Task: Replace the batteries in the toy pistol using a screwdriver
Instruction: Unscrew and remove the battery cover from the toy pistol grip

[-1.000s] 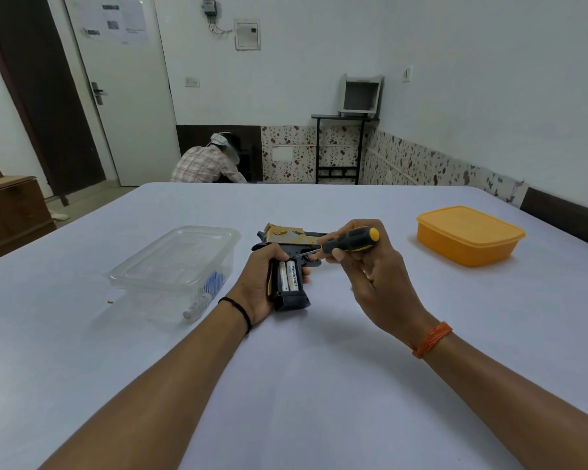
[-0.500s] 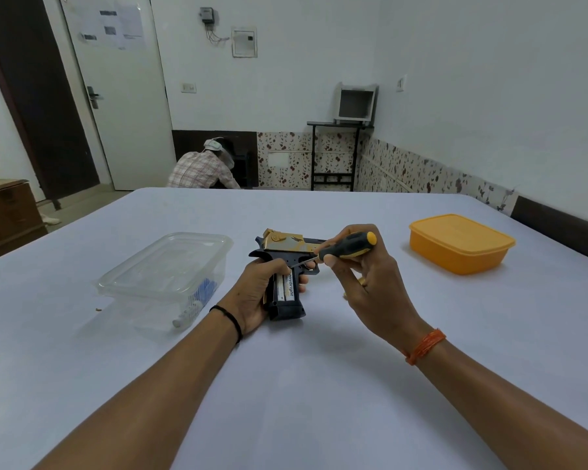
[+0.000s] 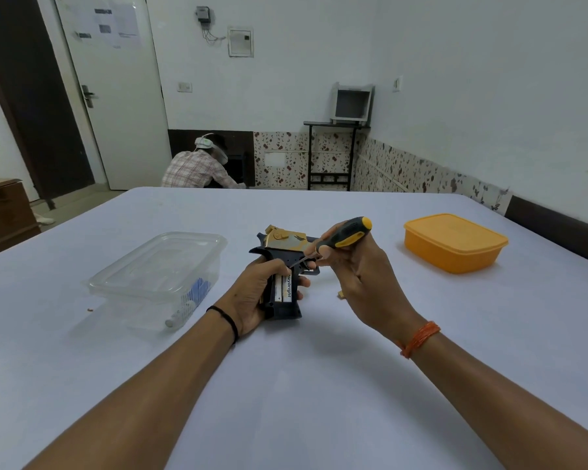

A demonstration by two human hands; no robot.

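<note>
My left hand (image 3: pixel 252 293) grips the toy pistol (image 3: pixel 282 266) by its handle just above the counter (image 3: pixel 302 385), two batteries (image 3: pixel 283 288) showing in the open grip. My right hand (image 3: pixel 360 276) holds the screwdriver (image 3: pixel 345 234), tip on the pistol's frame. Farther off sit a clear box (image 3: pixel 160 273) and an orange box (image 3: pixel 455 242).

The left hand (image 3: pixel 252 293) covers the near side of the black-and-gold toy pistol's (image 3: pixel 286 262) grip, and only part of the two white batteries (image 3: pixel 283 289) shows. The thin metal tip of the black-and-yellow screwdriver (image 3: pixel 345 233) is too fine to place exactly. Behind it, the right hand (image 3: pixel 360 283) hides a small gold piece (image 3: pixel 341 294) on the white table (image 3: pixel 319 385). Items inside the clear lidded plastic box (image 3: pixel 160 276) blur.
</note>
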